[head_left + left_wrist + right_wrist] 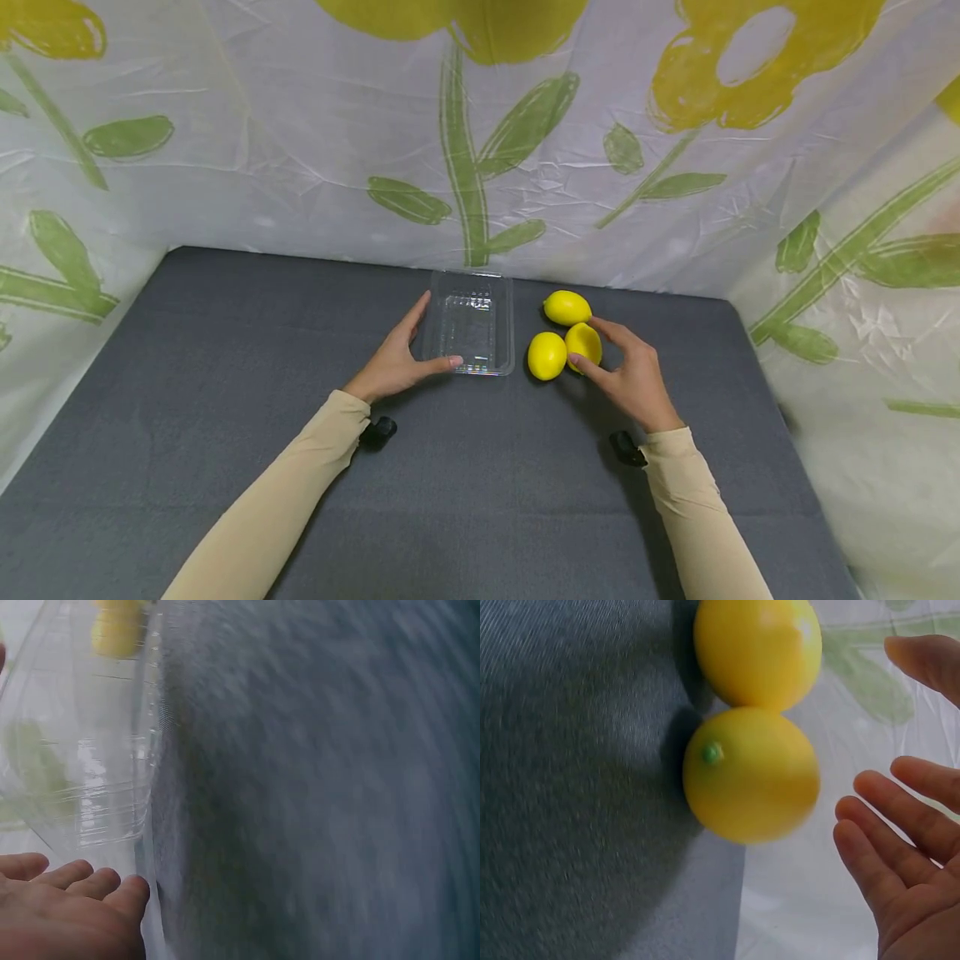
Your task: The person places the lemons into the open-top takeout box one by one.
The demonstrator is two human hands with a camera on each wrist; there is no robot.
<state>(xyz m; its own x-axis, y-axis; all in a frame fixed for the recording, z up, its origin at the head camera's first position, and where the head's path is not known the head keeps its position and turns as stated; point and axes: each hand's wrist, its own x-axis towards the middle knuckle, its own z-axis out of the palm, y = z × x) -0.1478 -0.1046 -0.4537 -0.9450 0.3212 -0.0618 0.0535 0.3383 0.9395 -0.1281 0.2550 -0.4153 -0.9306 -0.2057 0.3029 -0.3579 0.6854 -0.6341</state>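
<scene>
A clear plastic container (467, 321) lies on the cloth in the head view. My left hand (392, 365) is spread at its left side, thumb over the near edge. In the left wrist view, straight fingers (129, 897) lie just short of the container's wall; contact is hard to judge. Three yellow lemons sit close together to the right: one at the back (567, 308), a front-left lemon (547, 357) and a front-right lemon (583, 342). Around the front-right lemon, my right hand (633, 379) spreads thumb and fingers. The right wrist view shows its fingers (911, 817) apart from the lemons.
A dark grey cloth (480, 492) covers the table. Behind it and at both sides hangs a whitish sheet (300, 125) printed with yellow flowers and green leaves. Each wrist carries a small black device, such as the left one (378, 433).
</scene>
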